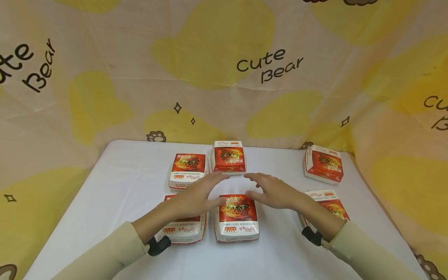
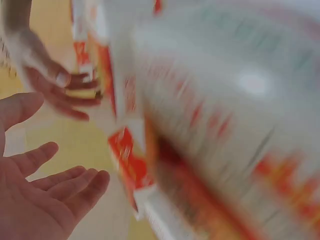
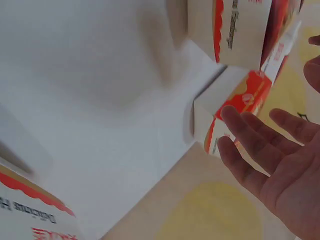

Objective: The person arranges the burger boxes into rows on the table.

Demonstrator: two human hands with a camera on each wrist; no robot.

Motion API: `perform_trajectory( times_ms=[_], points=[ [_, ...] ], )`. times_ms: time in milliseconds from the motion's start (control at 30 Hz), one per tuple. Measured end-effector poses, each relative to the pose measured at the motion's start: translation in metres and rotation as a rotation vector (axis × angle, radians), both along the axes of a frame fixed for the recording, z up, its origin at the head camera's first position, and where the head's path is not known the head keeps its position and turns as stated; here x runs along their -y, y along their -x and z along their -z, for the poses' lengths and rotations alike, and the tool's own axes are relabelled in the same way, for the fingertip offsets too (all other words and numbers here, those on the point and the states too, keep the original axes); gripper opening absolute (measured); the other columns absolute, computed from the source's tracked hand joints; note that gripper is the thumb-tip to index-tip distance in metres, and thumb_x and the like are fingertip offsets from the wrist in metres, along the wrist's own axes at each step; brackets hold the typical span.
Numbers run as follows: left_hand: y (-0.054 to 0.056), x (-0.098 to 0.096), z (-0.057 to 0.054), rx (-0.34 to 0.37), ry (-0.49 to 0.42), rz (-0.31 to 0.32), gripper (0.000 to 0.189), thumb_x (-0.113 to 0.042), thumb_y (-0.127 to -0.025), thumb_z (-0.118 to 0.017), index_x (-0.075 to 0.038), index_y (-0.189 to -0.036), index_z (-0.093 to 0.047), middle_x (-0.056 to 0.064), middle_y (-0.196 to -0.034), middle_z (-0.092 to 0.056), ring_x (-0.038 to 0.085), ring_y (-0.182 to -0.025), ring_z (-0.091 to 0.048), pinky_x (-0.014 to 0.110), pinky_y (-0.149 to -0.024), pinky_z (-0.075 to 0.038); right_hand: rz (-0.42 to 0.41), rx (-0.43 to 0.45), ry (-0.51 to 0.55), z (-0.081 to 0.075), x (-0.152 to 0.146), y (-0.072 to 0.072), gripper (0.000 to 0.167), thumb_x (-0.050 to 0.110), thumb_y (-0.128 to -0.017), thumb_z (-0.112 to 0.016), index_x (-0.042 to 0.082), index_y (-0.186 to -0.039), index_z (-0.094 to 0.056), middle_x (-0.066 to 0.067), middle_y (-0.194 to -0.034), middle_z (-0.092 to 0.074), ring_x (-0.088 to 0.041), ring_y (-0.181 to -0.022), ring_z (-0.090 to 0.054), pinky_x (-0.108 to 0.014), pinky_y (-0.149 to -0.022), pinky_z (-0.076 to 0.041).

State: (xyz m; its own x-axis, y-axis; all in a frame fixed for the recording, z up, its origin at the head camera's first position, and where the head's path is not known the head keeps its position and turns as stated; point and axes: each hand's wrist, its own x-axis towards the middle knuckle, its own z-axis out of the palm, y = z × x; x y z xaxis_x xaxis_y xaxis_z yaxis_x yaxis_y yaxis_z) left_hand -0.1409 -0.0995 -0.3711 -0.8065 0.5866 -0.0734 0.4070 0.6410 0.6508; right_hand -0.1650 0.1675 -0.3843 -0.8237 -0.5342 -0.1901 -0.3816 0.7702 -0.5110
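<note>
Both hands hover over the table with spread, nearly straight fingers and hold nothing. My left hand (image 1: pixel 196 196) reaches in from the left, partly covering a front-left burger box (image 1: pixel 185 231). Facing it, my right hand (image 1: pixel 271 190) has its fingertips turned inward. Between and below them lies a red and white burger box (image 1: pixel 237 223) with a burger picture on its lid; the fingers overlap its upper corners in the head view. Just beyond the fingertips sits another burger box (image 1: pixel 229 156). The left wrist view shows the left palm (image 2: pixel 40 200) with nothing in it, beside blurred boxes.
A similar box (image 1: pixel 189 167) lies back left. On the right are a tilted-looking box (image 1: pixel 323 163) and another box (image 1: pixel 327 200), partly behind the right forearm. The white table (image 1: pixel 115 182) meets a yellow-patterned cloth (image 1: pixel 210 77) behind and at the sides.
</note>
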Motion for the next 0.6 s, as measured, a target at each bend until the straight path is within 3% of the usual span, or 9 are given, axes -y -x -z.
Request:
perform_trajectory(
  times_ms=[167, 333, 533, 600],
  points=[
    [0.033, 0.005, -0.006, -0.054, -0.052, -0.055, 0.065, -0.028, -0.094, -0.069, -0.010, -0.150, -0.042, 0.013, -0.153, -0.041, 0.034, -0.144, -0.034, 0.056, -0.113, -0.030, 0.024, -0.036, 0.021, -0.003, 0.002, 0.023, 0.066, 0.036, -0.097, -0.063, 0.001, -0.148, -0.041, -0.022, -0.136, -0.057, -0.036, -0.111, -0.064, -0.048, -0.086, -0.056],
    [0.061, 0.007, -0.003, -0.048, -0.070, -0.075, 0.060, -0.024, -0.096, -0.066, -0.006, -0.149, -0.043, 0.016, -0.151, -0.043, 0.036, -0.143, -0.035, 0.054, -0.115, -0.030, 0.069, -0.024, 0.043, -0.001, 0.001, 0.046, 0.065, 0.032, -0.098, -0.060, -0.001, -0.149, -0.037, -0.028, -0.136, -0.055, -0.038, -0.111, -0.063, -0.050, -0.088, -0.055],
    [0.085, 0.005, 0.004, -0.072, -0.067, -0.081, 0.057, -0.019, -0.097, -0.064, -0.001, -0.147, -0.045, 0.018, -0.150, -0.045, 0.036, -0.142, -0.037, 0.051, -0.116, -0.029, 0.170, 0.033, 0.054, 0.004, 0.000, 0.064, 0.065, 0.032, -0.100, -0.057, -0.002, -0.151, -0.033, -0.032, -0.138, -0.051, -0.042, -0.116, -0.059, -0.053, -0.092, -0.053],
    [0.090, 0.004, 0.005, -0.050, -0.059, -0.076, 0.057, -0.019, -0.097, -0.063, -0.002, -0.148, -0.044, 0.018, -0.151, -0.044, 0.036, -0.142, -0.036, 0.051, -0.116, -0.029, 0.182, 0.040, 0.058, 0.005, 0.001, 0.067, 0.065, 0.032, -0.100, -0.056, -0.002, -0.150, -0.033, -0.032, -0.138, -0.051, -0.044, -0.119, -0.057, -0.054, -0.093, -0.052]
  ],
)
